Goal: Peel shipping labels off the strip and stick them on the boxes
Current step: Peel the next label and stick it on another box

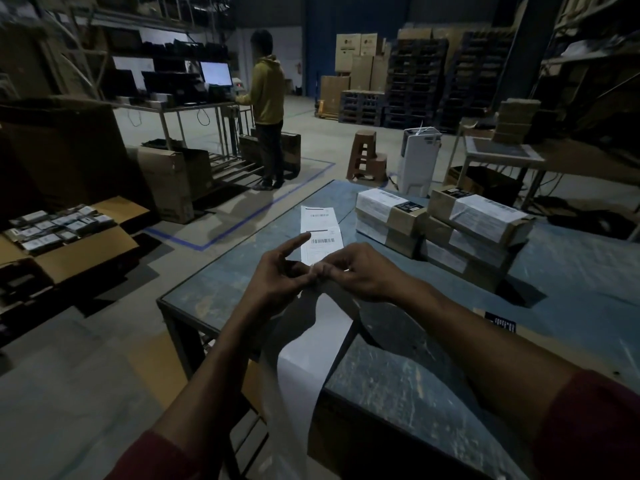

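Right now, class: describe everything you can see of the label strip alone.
The label strip is a long band of white paper. Its far end lies flat on the blue table, showing two printed labels with barcodes. The left hand and right hand pinch it at the nearest label's edge. The blank part hangs off the table's near edge.

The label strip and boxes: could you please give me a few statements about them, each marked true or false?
1. Both hands, left hand and right hand, pinch the label strip at its near end. True.
2. The strip lies flat on the floor. False: its printed end reaches out over the table, and the blank part hangs off the near edge.
3. The boxes are stacked on the table to the right of the strip. True.
4. None of the boxes has a label yet. False: the top ones already carry white labels.
5. A person in a yellow hoodie stands at a screen in the background. True.
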The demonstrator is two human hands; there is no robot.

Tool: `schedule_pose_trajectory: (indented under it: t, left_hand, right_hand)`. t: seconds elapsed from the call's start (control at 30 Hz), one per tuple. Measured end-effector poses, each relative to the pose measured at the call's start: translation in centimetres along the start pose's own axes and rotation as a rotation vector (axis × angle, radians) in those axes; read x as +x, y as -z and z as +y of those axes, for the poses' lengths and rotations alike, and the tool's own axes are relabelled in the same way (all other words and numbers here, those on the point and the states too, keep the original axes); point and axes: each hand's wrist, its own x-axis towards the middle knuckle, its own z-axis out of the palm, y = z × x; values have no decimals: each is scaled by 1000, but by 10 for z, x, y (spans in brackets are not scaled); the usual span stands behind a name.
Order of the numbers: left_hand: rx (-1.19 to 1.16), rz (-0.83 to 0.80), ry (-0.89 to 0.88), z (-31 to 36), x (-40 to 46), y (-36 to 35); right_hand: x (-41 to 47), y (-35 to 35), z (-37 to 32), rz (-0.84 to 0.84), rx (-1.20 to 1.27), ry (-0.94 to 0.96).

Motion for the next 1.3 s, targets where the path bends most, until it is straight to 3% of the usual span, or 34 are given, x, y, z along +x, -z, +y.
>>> schedule_pose_trajectory:
  t: [0.27,0.53,0.7,0.83,1.03,1.3]
  left_hand:
    - [25,-23,-34,0,2,0]
    - [29,-30,-16,-4,7,0]
    - [36,-33,-38,-8,8,1]
    - [66,6,-3,-13,12,1]
    - [90,133,134,-27,24,-1]
    - [459,17,236,-40,71,11]
  right_hand:
    - [11,10,2,137,-8,26]
    - [17,9,4,53,18,12]
    - [28,11,7,46,105,-105]
    - [39,17,10,151,21,-140]
    - [63,53,16,366,129,-309]
    - [95,99,27,549,27,-437]
